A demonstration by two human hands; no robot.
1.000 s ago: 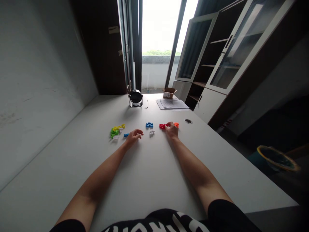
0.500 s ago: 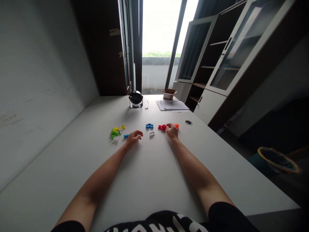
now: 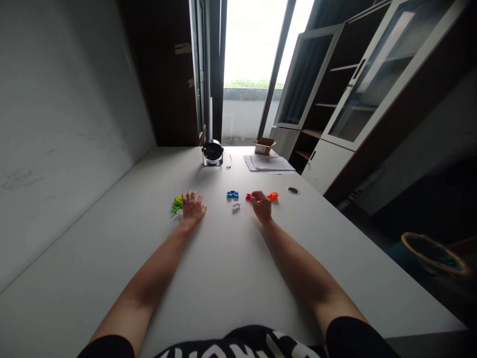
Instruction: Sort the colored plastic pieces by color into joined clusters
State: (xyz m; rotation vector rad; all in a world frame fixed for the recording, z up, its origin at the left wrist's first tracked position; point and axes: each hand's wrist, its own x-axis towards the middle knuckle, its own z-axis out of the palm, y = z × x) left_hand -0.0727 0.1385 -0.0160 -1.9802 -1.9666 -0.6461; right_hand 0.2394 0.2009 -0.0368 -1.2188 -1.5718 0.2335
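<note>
My left hand [image 3: 193, 208] is palm down over the left cluster of small plastic building-block pieces, its fingers spread. Beside and partly under it are yellow pieces [image 3: 178, 198], green pieces [image 3: 177, 205] and a white piece [image 3: 179, 214]. The small blue piece near this hand is hidden. My right hand [image 3: 262, 206] has its fingers curled together on a red building-block piece [image 3: 248, 197], mostly covered by them. Just right of those fingers lie orange pieces [image 3: 273, 196]. Between my hands sit a blue block [image 3: 232, 194] and a white block [image 3: 236, 207].
A round black device on a stand [image 3: 212, 152] is at the back, with a short thin cord [image 3: 228, 162] beside it. Papers [image 3: 269, 163] and an open cardboard box [image 3: 264, 145] lie at the back right. A round cable hole [image 3: 293, 190] is in the white table [image 3: 231, 268].
My left hand has moved left onto the coloured cluster, covering the small blue piece, and its fingers have spread. My right hand has shifted slightly left over the red piece, uncovering more orange.
</note>
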